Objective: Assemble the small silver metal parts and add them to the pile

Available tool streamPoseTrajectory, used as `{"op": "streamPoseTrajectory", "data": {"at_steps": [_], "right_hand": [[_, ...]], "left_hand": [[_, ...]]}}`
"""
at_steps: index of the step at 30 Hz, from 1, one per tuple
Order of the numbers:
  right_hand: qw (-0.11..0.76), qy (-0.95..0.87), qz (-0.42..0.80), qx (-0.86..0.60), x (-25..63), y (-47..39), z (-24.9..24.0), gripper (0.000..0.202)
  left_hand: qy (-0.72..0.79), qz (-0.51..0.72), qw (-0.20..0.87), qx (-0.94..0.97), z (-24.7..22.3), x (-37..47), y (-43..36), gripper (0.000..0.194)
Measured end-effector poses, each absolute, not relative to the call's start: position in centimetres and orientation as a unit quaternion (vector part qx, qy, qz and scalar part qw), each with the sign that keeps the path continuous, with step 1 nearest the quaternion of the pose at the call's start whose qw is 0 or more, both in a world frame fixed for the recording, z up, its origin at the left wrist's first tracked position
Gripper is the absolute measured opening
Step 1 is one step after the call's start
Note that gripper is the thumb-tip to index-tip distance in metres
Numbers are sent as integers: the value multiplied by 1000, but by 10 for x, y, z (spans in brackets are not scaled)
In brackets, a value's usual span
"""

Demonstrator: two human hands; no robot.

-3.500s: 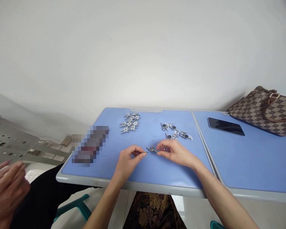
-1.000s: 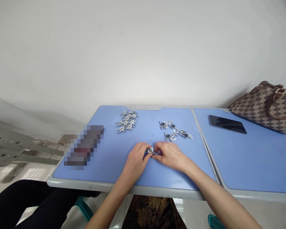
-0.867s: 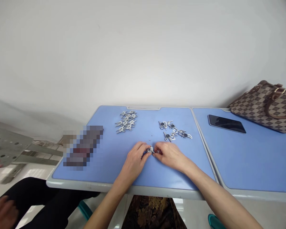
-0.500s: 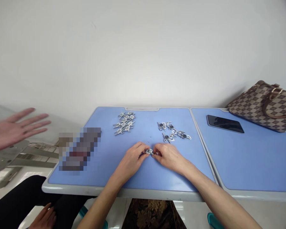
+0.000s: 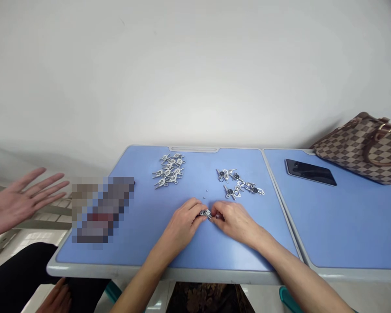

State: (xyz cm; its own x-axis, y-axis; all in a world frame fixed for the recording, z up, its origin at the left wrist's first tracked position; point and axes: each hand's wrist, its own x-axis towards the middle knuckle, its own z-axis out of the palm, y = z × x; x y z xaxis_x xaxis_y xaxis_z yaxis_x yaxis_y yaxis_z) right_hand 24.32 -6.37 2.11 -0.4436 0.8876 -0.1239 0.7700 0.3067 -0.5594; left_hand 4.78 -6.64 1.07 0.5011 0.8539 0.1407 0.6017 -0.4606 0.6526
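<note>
Near the front middle of the blue table, my left hand [image 5: 186,221] pinches a small silver metal part [image 5: 205,213] with an oval plate and a thin stem. My right hand [image 5: 235,221] is closed at the right end of this part, thumb and forefinger gripping it. A tiny shiny bit shows under the right fingers, too small to name. Just beyond the hands lie two tiny silver balls [image 5: 204,198]. Farther off to the right is a loose group of metal parts with black round centres [image 5: 236,177]. To the left is a pile of similar all-silver parts [image 5: 169,169].
A co-worker's spread hand [image 5: 29,195] hovers left of the table [image 5: 143,226]. A blurred-out flat object [image 5: 106,208] lies on the left side. On the adjoining right table are a phone [image 5: 311,172] and a checked handbag [image 5: 361,148]. A wall stands behind.
The view has shifted slightly, so the hands and table sit a little lower. The metal part has tilted a bit between my fingers. The co-worker's hand has dropped somewhat.
</note>
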Motion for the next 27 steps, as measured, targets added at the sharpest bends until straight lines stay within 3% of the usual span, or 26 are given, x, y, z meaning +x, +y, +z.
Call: {"op": "streamPoseTrajectory", "data": {"at_steps": [27], "right_hand": [[103, -788, 303, -526, 243, -65, 17, 5]], "left_hand": [[435, 202, 263, 837, 13, 45, -65, 14]]}}
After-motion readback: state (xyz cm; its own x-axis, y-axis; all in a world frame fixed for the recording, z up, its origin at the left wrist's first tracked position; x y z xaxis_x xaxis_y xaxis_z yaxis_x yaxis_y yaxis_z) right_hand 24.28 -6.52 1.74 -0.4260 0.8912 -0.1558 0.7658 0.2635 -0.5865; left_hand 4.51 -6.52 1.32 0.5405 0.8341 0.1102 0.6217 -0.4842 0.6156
